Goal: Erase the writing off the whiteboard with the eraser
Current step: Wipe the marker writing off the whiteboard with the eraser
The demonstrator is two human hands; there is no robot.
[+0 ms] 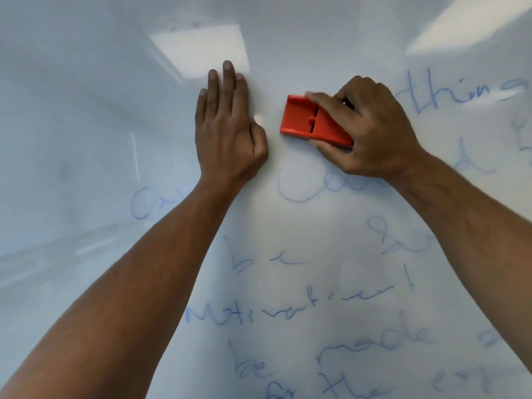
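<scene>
hands (227, 122): 2 | eraser (302, 119): 1 | whiteboard (86, 110): 1

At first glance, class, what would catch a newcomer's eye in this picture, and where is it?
The bright orange eraser stands out at the centre, gripped by the right hand against the whiteboard. Just left of it, the left hand presses flat on the board, fingers straight. Faint blue writing fills the lower and right parts.

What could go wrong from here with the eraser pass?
1. The left hand lies flat on the whiteboard beside the orange eraser; a leftward stroke would likely hit it.
2. The right hand grips only the eraser's right end, so pressure may be uneven.
3. The blue writing below could get smeared by a forearm.
</scene>
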